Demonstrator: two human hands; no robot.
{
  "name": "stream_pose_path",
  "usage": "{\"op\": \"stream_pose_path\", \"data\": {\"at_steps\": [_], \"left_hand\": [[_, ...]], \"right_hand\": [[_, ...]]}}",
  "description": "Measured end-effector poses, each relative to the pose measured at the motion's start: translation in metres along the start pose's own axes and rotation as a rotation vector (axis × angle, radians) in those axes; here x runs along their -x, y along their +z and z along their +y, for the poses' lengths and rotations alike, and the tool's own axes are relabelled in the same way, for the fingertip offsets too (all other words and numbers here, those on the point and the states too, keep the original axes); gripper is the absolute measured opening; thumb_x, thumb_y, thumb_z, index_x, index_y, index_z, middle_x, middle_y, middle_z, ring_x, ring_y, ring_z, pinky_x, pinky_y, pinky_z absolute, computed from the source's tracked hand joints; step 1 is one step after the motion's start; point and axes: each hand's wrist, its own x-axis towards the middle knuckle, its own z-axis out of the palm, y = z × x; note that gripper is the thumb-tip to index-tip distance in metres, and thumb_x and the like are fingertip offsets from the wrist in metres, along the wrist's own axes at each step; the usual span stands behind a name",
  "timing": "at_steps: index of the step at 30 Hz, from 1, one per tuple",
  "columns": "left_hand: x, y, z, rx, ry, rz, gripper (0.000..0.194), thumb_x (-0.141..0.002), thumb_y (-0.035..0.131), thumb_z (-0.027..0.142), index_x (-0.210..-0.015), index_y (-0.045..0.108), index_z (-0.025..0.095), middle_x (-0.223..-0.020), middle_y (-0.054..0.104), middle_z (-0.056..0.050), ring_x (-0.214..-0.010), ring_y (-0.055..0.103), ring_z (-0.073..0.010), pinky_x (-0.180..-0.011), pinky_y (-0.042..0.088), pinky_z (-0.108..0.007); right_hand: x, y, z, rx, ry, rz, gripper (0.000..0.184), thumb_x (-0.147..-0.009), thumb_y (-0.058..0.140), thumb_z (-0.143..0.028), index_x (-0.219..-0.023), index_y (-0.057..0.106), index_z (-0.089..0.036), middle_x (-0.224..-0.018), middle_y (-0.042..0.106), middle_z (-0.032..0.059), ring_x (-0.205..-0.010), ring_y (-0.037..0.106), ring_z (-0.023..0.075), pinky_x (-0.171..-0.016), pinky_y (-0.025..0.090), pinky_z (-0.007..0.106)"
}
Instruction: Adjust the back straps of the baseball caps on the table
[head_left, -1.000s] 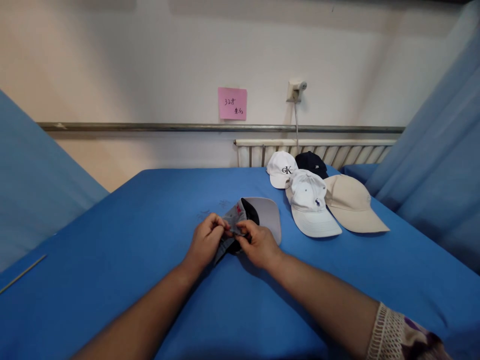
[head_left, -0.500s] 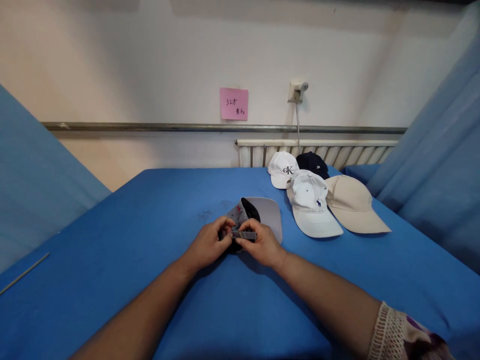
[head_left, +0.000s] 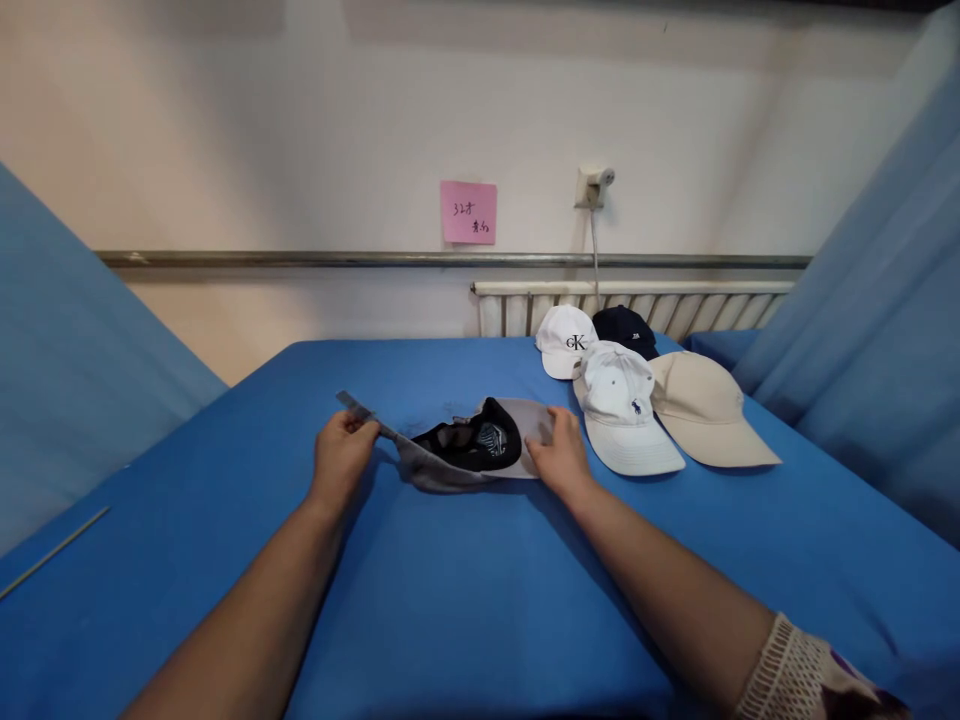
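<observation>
A grey baseball cap point(head_left: 442, 477) lies on the blue-covered table, its black inside facing up and its brim to the right. My left hand point(head_left: 341, 455) pinches the cap's back strap point(head_left: 358, 408), pulled out to the left, with the strap's loose end sticking up past the fingers. On the other side my right hand point(head_left: 559, 450) grips the grey brim point(head_left: 525, 415), thumb on the near face and fingers at the outer edge. The strap looks undone from the other side of the back opening.
Right of the cap sit a white cap with a small dark emblem point(head_left: 619, 400), a beige cap point(head_left: 701, 400), a white lettered cap point(head_left: 562, 340) and a navy cap point(head_left: 626, 328). A thin stick point(head_left: 56, 550) lies at the left edge. Blue curtains point(head_left: 90, 290) hang at both sides.
My hands have moved apart. The left drew the strap out leftward, opening the cap out; the right let go of the strap and took hold of the brim.
</observation>
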Motion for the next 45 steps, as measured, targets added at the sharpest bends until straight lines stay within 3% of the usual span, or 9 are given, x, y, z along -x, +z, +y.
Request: {"op": "stream_pose_path", "data": {"at_steps": [3, 7, 14, 17, 24, 29, 33, 38, 45], "left_hand": [[0.004, 0.002, 0.004, -0.036, 0.083, 0.080, 0.036, -0.067, 0.059, 0.021, -0.102, 0.057, 0.014, -0.096, 0.064, -0.010, -0.086, 0.063, -0.0238, -0.075, 0.051, -0.036], [0.038, 0.003, 0.023, -0.136, 0.568, 0.104, 0.049, -0.075, 0.059, 0.021, -0.124, 0.051, 0.020, -0.132, 0.055, -0.013, -0.122, 0.052, -0.0296, -0.100, 0.044, -0.048], [0.112, 0.022, 0.057, -0.240, 1.037, -0.814, 0.039, -0.081, 0.051, 0.012, -0.115, 0.065, 0.023, -0.123, 0.067, -0.008, -0.114, 0.061, -0.0268, -0.100, 0.048, -0.045], [0.114, 0.036, 0.054, -0.329, 0.954, -0.868, 0.042, -0.084, 0.052, 0.013, -0.122, 0.064, 0.026, -0.134, 0.060, -0.009, -0.121, 0.057, -0.0297, -0.104, 0.045, -0.048], [0.064, 0.039, 0.022, -0.237, 0.386, -0.240, 0.069, -0.080, 0.064, 0.036, -0.142, 0.042, 0.013, -0.154, 0.029, -0.024, -0.141, 0.031, -0.0389, -0.109, 0.033, -0.058], [0.064, 0.031, 0.030, 0.443, -0.062, -0.692, 0.057, -0.089, 0.043, 0.061, -0.116, 0.062, 0.015, -0.115, 0.067, -0.019, -0.110, 0.063, -0.0319, -0.091, 0.051, -0.049], [0.078, 0.034, 0.036, 0.645, -0.195, -0.911, 0.039, -0.080, 0.069, 0.044, -0.109, 0.065, 0.018, -0.102, 0.072, -0.011, -0.094, 0.068, -0.0247, -0.082, 0.054, -0.037], [0.044, 0.025, 0.023, 0.693, -0.235, -0.457, 0.032, -0.071, 0.077, 0.023, -0.100, 0.065, 0.016, -0.085, 0.072, -0.004, -0.070, 0.066, -0.0145, -0.065, 0.055, -0.024], [-0.045, -0.044, -0.009, 0.599, -0.109, 0.276, 0.014, -0.081, 0.050, 0.000, -0.085, 0.057, 0.012, -0.071, 0.062, 0.002, -0.062, 0.059, -0.0084, -0.066, 0.053, -0.021]], "right_hand": [[-0.010, -0.001, 0.016, 0.115, 0.092, -0.017, 0.058, -0.064, 0.072, -0.024, -0.118, 0.054, -0.012, -0.122, 0.057, 0.0234, -0.122, 0.052, 0.0371, -0.104, 0.040, 0.053], [-0.019, -0.006, 0.021, 0.148, 0.191, -0.097, 0.061, -0.064, 0.074, -0.026, -0.119, 0.055, -0.010, -0.109, 0.066, 0.0214, -0.105, 0.064, 0.0347, -0.091, 0.050, 0.048], [-0.018, -0.009, 0.005, -0.119, 0.143, -0.242, 0.020, -0.077, 0.065, -0.034, -0.089, 0.068, -0.018, -0.078, 0.071, 0.0048, -0.073, 0.067, 0.0218, -0.068, 0.056, 0.035], [-0.008, -0.017, -0.018, -0.205, -0.084, -0.060, 0.022, -0.086, 0.056, -0.035, -0.093, 0.070, -0.019, -0.086, 0.070, 0.0046, -0.082, 0.066, 0.0208, -0.078, 0.055, 0.036], [0.023, -0.045, -0.053, -0.036, -0.649, 0.044, 0.041, -0.092, 0.046, -0.017, -0.126, 0.061, -0.032, -0.131, 0.055, 0.0067, -0.122, 0.052, 0.0249, -0.103, 0.042, 0.046], [0.034, -0.019, -0.058, 0.158, -0.798, -0.298, 0.041, -0.094, 0.047, -0.017, -0.131, 0.056, -0.032, -0.132, 0.058, 0.0052, -0.122, 0.050, 0.0255, -0.102, 0.038, 0.047], [0.040, -0.010, -0.068, 0.222, -0.833, -0.477, 0.042, -0.092, 0.054, -0.019, -0.133, 0.052, -0.024, -0.132, 0.058, 0.0102, -0.123, 0.048, 0.0277, -0.101, 0.037, 0.049], [0.040, -0.019, -0.067, 0.229, -0.806, -0.558, 0.054, -0.087, 0.064, -0.028, -0.136, 0.046, -0.018, -0.140, 0.050, 0.0147, -0.128, 0.044, 0.0283, -0.102, 0.038, 0.049], [0.026, -0.014, -0.039, 0.199, -0.626, -0.461, 0.034, -0.090, 0.055, -0.023, -0.124, 0.057, -0.020, -0.135, 0.054, 0.0121, -0.123, 0.050, 0.0249, -0.102, 0.040, 0.047]]}}
